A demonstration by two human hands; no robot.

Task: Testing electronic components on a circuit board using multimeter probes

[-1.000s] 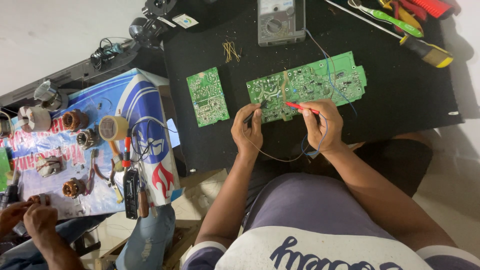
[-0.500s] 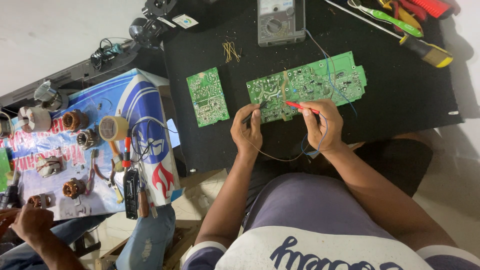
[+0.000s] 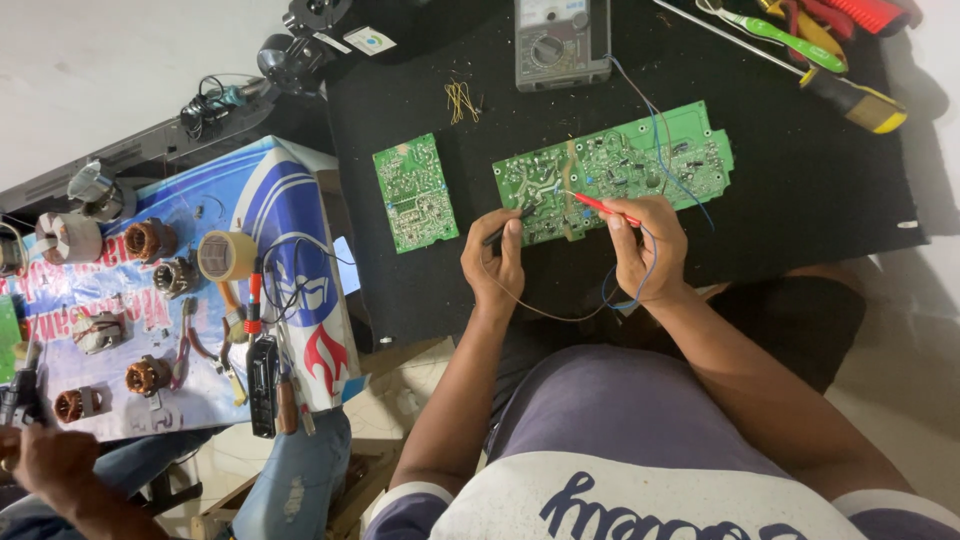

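Two probes meet the long green circuit board (image 3: 640, 160): right hand (image 3: 648, 250) pinches the red probe (image 3: 606, 208), left hand (image 3: 495, 262) grips the black probe (image 3: 500, 230), just below the board's near edge.

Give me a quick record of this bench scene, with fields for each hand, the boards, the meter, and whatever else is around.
left hand: holds black probe at large board's edge
right hand: holds red probe on large board
large board: green, solder side up, on black mat
small board: green, left of it, untouched
meter: top of mat
screwdrivers: mat's top right
other person's hand: lower left, by motor coils
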